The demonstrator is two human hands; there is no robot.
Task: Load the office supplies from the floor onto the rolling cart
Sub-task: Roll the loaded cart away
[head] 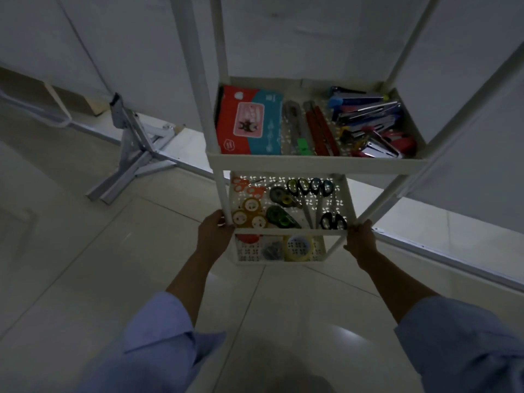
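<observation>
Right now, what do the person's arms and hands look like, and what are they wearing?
Both arms wear loose light blue shirt sleeves, the left sleeve and right sleeve pushed up toward the elbows, leaving the forearms bare. The left hand and right hand are bare: no gloves, watch or rings visible in this dim view.

Dim, bluish, soft picture; wide-angle bending at the edges; faint glare patches on the pale tiled floor [344, 334].

A grey metal folding stand [136, 154] sits on the pale tiled floor [85, 265], its foot against the white wall panels [136, 52]. Left of the stand, a white tube [42, 114] curves along the wall base.
</observation>
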